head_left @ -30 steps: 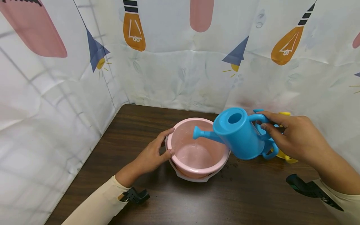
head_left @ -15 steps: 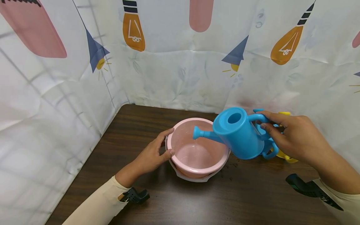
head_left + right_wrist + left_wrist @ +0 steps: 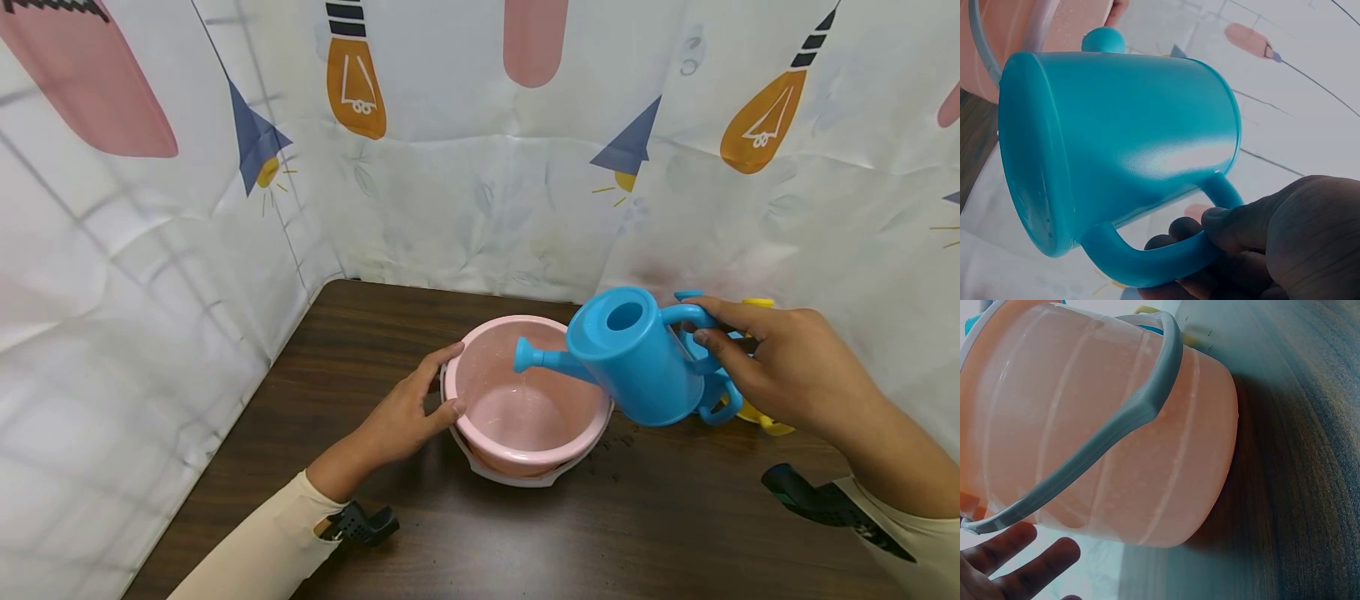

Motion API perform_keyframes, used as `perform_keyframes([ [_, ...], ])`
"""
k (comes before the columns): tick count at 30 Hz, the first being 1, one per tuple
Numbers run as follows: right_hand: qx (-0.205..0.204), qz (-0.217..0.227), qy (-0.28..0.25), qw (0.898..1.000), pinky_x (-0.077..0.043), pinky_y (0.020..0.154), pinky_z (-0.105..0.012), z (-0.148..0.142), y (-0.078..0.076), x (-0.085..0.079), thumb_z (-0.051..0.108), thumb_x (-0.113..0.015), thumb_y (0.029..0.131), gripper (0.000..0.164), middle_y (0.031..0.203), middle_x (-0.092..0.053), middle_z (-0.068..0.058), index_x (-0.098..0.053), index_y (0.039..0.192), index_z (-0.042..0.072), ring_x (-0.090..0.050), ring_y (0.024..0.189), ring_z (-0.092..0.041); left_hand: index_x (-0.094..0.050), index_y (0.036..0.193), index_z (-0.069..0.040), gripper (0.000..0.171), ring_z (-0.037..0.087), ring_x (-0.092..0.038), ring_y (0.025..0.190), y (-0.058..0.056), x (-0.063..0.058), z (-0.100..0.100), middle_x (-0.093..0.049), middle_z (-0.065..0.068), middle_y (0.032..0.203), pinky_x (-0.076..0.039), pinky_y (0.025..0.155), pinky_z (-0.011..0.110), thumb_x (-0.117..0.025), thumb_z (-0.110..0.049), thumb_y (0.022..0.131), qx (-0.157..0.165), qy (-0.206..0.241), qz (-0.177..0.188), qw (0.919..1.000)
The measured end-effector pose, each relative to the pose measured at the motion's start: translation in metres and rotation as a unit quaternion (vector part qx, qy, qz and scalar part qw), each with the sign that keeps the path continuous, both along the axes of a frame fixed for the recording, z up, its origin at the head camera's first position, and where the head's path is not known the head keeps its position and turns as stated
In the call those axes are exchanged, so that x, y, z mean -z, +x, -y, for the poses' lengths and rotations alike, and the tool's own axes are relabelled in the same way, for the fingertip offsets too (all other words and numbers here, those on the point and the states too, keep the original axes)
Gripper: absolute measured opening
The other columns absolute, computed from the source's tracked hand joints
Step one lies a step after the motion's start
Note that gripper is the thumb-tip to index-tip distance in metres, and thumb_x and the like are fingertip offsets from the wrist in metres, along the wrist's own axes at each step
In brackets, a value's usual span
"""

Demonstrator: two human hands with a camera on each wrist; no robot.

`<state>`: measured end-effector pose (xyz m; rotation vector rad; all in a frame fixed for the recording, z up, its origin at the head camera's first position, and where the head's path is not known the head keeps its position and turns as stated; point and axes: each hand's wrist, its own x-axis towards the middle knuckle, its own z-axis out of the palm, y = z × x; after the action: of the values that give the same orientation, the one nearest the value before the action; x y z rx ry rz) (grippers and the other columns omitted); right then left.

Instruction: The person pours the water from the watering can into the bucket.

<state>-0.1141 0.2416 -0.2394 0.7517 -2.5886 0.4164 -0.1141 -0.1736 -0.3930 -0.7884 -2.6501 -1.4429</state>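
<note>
A pink bucket [image 3: 528,454] with a grey handle [image 3: 1141,403] stands upright on the table. My left hand [image 3: 401,417] rests at its left rim, thumb and a fingertip touching the rim. In the left wrist view the other fingers [image 3: 1044,562] stretch out straight beside the bucket wall. My right hand [image 3: 787,358] grips the handle of a blue watering can [image 3: 648,367], fingers and thumb curled round it, as the right wrist view also shows. The can is tilted left, its spout over the bucket's opening. A thin trickle of water drops from the spout into the bucket.
Behind the held can, another blue watering can [image 3: 722,398] and a yellow one [image 3: 776,427] stand partly hidden on the dark wooden table [image 3: 360,333]. Small water drops lie right of the bucket. Patterned white sheeting [image 3: 450,208] borders the table at the back and left.
Hands, bucket and watering can stay nearly still. The trickle of water looks slightly thinner and fainter than a second ago.
</note>
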Motion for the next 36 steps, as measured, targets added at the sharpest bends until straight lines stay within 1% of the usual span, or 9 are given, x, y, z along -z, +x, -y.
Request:
perform_keyframes([
  [6, 0.000, -0.002, 0.000, 1.000, -0.051, 0.057, -0.044, -0.0004, 0.0000, 0.0002, -0.001, -0.080, 0.084, 0.048, 0.112, -0.071, -0.027, -0.067, 0.130, -0.005, -0.070, 0.072, -0.036, -0.026, 0.161, -0.026, 0.073, 0.029, -0.058, 0.126, -0.0003, 0.0011, 0.0002, -0.044, 0.012, 0.154, -0.049, 0.097, 0.052, -0.058, -0.050, 0.100, 0.000, -0.002, -0.001, 1.0000],
  [11, 0.002, 0.000, -0.001, 1.000, -0.050, 0.057, -0.042, -0.0002, 0.0003, 0.0000, -0.001, -0.080, 0.084, 0.048, 0.110, -0.072, -0.027, -0.067, 0.130, -0.005, -0.070, 0.071, -0.035, -0.026, 0.161, -0.025, 0.073, 0.028, -0.059, 0.126, -0.0006, 0.0016, 0.0005, -0.045, 0.013, 0.152, -0.050, 0.096, 0.054, -0.059, -0.049, 0.101, 0.002, 0.001, -0.004, 1.0000],
  [15, 0.002, 0.000, -0.001, 1.000, -0.050, 0.056, -0.042, 0.0000, 0.0005, -0.0002, -0.001, -0.080, 0.084, 0.047, 0.110, -0.072, -0.027, -0.067, 0.129, -0.005, -0.070, 0.071, -0.035, -0.026, 0.161, -0.025, 0.073, 0.027, -0.059, 0.124, -0.0006, 0.0017, 0.0006, -0.047, 0.013, 0.151, -0.050, 0.096, 0.053, -0.058, -0.051, 0.101, 0.002, 0.000, -0.006, 1.0000],
  [19, 0.003, 0.002, -0.003, 1.000, -0.047, 0.054, -0.037, 0.0000, 0.0007, -0.0003, -0.001, -0.080, 0.084, 0.047, 0.110, -0.071, -0.027, -0.067, 0.129, -0.004, -0.068, 0.068, -0.032, -0.026, 0.161, -0.025, 0.074, 0.026, -0.060, 0.123, -0.0002, 0.0014, 0.0005, -0.048, 0.012, 0.150, -0.051, 0.095, 0.050, -0.057, -0.054, 0.100, 0.000, -0.004, -0.008, 1.0000],
  [22, 0.005, 0.004, -0.004, 1.000, -0.046, 0.053, -0.035, 0.0000, 0.0009, -0.0006, -0.001, -0.080, 0.084, 0.047, 0.109, -0.072, -0.027, -0.067, 0.130, -0.004, -0.068, 0.067, -0.031, -0.026, 0.161, -0.026, 0.074, 0.026, -0.060, 0.123, 0.0000, 0.0012, 0.0002, -0.049, 0.012, 0.148, -0.051, 0.095, 0.050, -0.057, -0.054, 0.100, 0.000, -0.004, -0.008, 1.0000],
  [27, 0.005, 0.004, -0.002, 1.000, -0.045, 0.052, -0.035, -0.0001, 0.0015, -0.0009, 0.000, -0.080, 0.085, 0.047, 0.108, -0.072, -0.027, -0.067, 0.130, -0.003, -0.067, 0.067, -0.030, -0.026, 0.161, -0.026, 0.074, 0.028, -0.060, 0.124, 0.0002, 0.0013, -0.0001, -0.047, 0.013, 0.150, -0.051, 0.094, 0.053, -0.057, -0.055, 0.100, 0.001, 0.000, -0.005, 1.0000],
  [30, 0.004, 0.004, -0.002, 1.000, -0.043, 0.051, -0.033, -0.0002, 0.0017, -0.0012, 0.000, -0.079, 0.085, 0.047, 0.109, -0.072, -0.027, -0.067, 0.130, -0.004, -0.066, 0.064, -0.027, -0.026, 0.162, -0.026, 0.074, 0.029, -0.059, 0.125, -0.0001, 0.0019, 0.0002, -0.045, 0.014, 0.152, -0.051, 0.095, 0.052, -0.056, -0.055, 0.100, 0.002, 0.002, -0.003, 1.0000],
  [36, 0.001, 0.005, -0.002, 1.000, -0.046, 0.052, -0.034, -0.0002, 0.0019, -0.0016, 0.000, -0.079, 0.085, 0.047, 0.110, -0.072, -0.027, -0.067, 0.130, -0.004, -0.068, 0.065, -0.028, -0.025, 0.162, -0.027, 0.074, 0.028, -0.059, 0.124, -0.0001, 0.0027, 0.0003, -0.045, 0.014, 0.152, -0.050, 0.095, 0.051, -0.056, -0.056, 0.100, -0.001, -0.002, -0.003, 1.0000],
])
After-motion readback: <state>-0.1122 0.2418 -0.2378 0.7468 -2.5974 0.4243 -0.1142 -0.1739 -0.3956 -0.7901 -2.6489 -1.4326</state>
